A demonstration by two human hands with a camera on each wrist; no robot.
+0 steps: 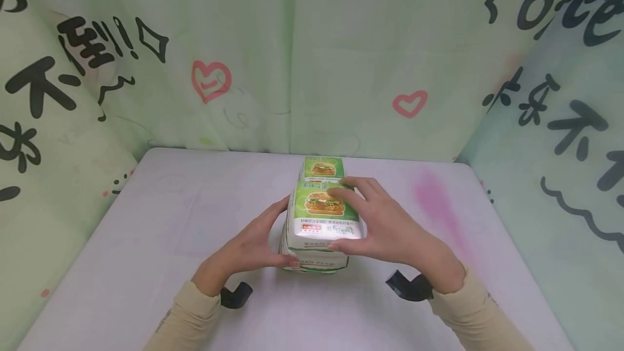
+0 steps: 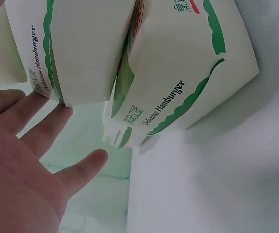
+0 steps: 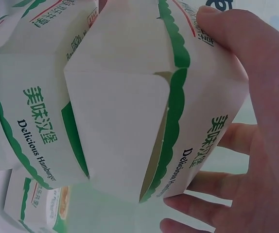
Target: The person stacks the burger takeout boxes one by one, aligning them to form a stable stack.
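Green-and-white hamburger boxes with a burger picture are stacked at mid-table. My right hand (image 1: 390, 223) grips the top hamburger box (image 1: 324, 207), thumb on the near side and fingers round toward the far side. At the left side, my left hand (image 1: 246, 248) holds the same box between thumb and fingers; its little finger stands free in the left wrist view. Directly underneath is a lower box (image 2: 178, 63), tight against the top one. Another hamburger box (image 1: 324, 168) stands behind the stack. The right wrist view shows the top box's side (image 3: 120, 107) close up.
The white tabletop (image 1: 219, 210) carries a pink stain (image 1: 439, 205) at the right. Pale green curtains (image 1: 312, 58) with black writing and red hearts hang round the back and both sides. Each wrist has a black strap (image 1: 411, 286).
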